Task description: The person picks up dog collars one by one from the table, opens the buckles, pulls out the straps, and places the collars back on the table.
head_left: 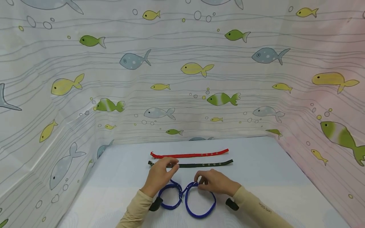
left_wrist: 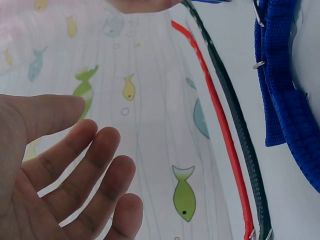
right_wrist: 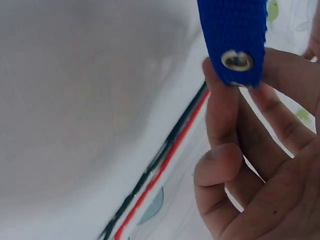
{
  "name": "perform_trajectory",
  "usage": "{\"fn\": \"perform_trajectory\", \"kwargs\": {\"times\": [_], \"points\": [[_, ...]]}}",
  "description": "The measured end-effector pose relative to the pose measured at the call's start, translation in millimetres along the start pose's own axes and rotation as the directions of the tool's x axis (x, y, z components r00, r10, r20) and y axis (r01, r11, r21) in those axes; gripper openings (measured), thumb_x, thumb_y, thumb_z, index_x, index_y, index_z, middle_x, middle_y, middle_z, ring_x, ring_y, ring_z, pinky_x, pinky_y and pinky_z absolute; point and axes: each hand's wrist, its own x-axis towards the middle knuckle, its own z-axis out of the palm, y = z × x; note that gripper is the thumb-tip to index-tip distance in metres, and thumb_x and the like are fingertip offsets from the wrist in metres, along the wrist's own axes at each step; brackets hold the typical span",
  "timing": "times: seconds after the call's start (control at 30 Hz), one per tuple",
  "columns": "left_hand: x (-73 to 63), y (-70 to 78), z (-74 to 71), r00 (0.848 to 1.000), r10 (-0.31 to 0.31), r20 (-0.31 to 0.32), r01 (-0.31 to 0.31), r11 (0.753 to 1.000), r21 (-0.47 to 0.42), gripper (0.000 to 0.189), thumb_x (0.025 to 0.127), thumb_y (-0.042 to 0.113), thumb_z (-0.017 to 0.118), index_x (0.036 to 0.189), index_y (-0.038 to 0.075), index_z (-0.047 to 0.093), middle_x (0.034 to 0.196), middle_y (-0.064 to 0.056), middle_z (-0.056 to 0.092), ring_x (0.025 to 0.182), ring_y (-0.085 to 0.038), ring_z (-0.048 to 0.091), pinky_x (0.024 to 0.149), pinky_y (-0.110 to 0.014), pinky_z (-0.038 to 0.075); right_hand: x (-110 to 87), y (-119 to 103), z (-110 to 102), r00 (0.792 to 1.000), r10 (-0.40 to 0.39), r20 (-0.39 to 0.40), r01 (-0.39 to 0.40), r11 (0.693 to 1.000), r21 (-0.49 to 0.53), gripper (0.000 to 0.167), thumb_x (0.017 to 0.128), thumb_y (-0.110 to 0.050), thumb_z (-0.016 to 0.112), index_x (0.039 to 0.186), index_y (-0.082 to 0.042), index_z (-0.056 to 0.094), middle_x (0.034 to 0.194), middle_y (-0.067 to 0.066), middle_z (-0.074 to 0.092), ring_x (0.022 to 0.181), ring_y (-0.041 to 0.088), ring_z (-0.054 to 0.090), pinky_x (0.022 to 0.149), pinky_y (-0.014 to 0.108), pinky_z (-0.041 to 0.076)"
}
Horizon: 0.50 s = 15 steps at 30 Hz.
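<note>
A blue webbing pet harness (head_left: 200, 216) lies on the table as two joined loops, with metal rings between them. My right hand (head_left: 217, 182) pinches a strap end at the top of the right loop. In the right wrist view this blue strap (right_wrist: 232, 30) shows a metal eyelet near its tip, with thumb and fingers around it. My left hand (head_left: 159, 175) is over the left loop, fingers relaxed and holding nothing. The left wrist view shows this hand (left_wrist: 75, 175) apart from the blue webbing (left_wrist: 277, 75).
Behind the hands a red collar (head_left: 185, 155) and a dark green collar (head_left: 216, 164) lie side by side, each with several eyelets; the left hand hides part of the green one. A fish-patterned curtain (head_left: 182, 47) surrounds the pale table (head_left: 256, 164) at the back and sides.
</note>
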Motion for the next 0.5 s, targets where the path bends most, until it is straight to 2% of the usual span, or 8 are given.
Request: {"fn": "perform_trajectory", "kwargs": {"times": [0.13,0.23,0.33,0.5], "points": [[-0.1,-0.6,-0.5,1.000,-0.008,0.002,0.008,1.000,-0.019,0.020,0.093,0.025,0.076,0.111,0.017,0.074,0.105,0.007,0.072,0.094,-0.012,0.069,0.082,-0.038,0.057,-1.5,-0.6,-8.2,0.996,-0.027,-0.081,0.028,0.999,0.017,0.023,0.095,-0.024,0.074,0.115,-0.026,0.063,0.098,-0.015,0.069,0.084,0.001,0.062,0.070,0.026,0.054],[1.6,0.3,-1.8,1.000,-0.012,0.003,0.013,0.999,-0.033,0.020,0.095,0.026,0.075,0.112,0.016,0.074,0.105,0.007,0.072,0.093,-0.011,0.069,0.082,-0.039,0.057,-1.4,-2.6,-15.3,0.982,-0.066,-0.176,0.071,0.997,0.021,0.026,0.094,-0.022,0.075,0.117,-0.024,0.062,0.103,-0.015,0.068,0.087,0.003,0.062,0.075,0.032,0.056],[3.7,1.7,-2.7,1.000,-0.018,0.012,0.018,0.999,-0.039,0.021,0.096,0.027,0.073,0.113,0.015,0.074,0.106,0.007,0.072,0.093,-0.011,0.068,0.082,-0.039,0.057,-1.1,-4.8,-20.6,0.953,-0.096,-0.288,0.098,0.995,-0.008,0.028,0.094,-0.022,0.076,0.117,-0.026,0.062,0.107,-0.016,0.067,0.086,0.004,0.060,0.074,0.033,0.056],[6.6,4.8,-2.5,0.996,-0.039,0.079,0.045,0.995,-0.085,0.031,0.099,0.038,0.067,0.121,0.016,0.071,0.115,0.007,0.069,0.101,-0.015,0.067,0.086,-0.039,0.056,-2.4,-8.4,-25.5,0.898,-0.087,-0.432,0.100,0.995,0.007,0.032,0.094,-0.023,0.076,0.122,-0.028,0.062,0.107,-0.016,0.067,0.087,0.004,0.060,0.072,0.033,0.055]]}}
